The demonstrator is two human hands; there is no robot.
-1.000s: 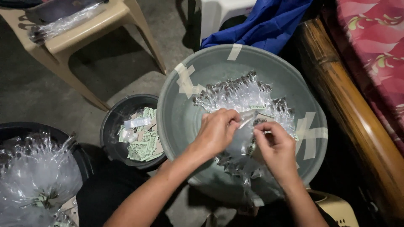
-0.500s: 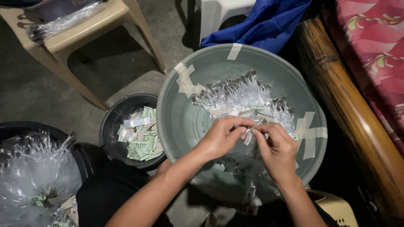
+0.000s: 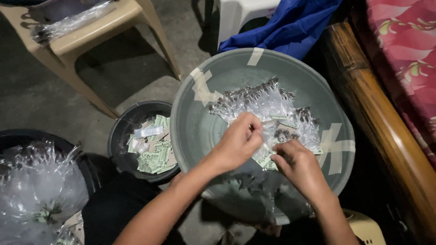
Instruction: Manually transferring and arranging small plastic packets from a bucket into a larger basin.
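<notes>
Concrete floor (image 3: pixel 41 97) all around, pretty dim lighting, with a beige plastic chair (image 3: pixel 97 34) up top left that has a clear plastic bundle (image 3: pixel 68 22) lying on its seat. Right side is a wooden bed rail (image 3: pixel 377 131) with a pink floral cover (image 3: pixel 404 54), and some blue cloth (image 3: pixel 281 25) is bunched behind the big basin.

That grey-green basin (image 3: pixel 200 136) is patched with strips of tape (image 3: pixel 202 86) and holds a heap of small clear packets (image 3: pixel 263 102) with dark stuff inside. Both hands are over the middle of it, just in front of the heap. Left hand (image 3: pixel 236 143) has fingers curled tight, pinching the top of one small packet (image 3: pixel 265 156) with a green paper label. Right hand (image 3: pixel 302 170) sits just beside it, fingers closed in on the same packet from the lower right, so the packet is basically caught between the two hands, touching both.

Left of the basin is a small black bucket (image 3: pixel 122 131) with a pile of green paper labels (image 3: pixel 154 152) in it. Further left, another dark tub (image 3: pixel 18 138) stuffed with crinkly clear plastic bags (image 3: pixel 38 190).
</notes>
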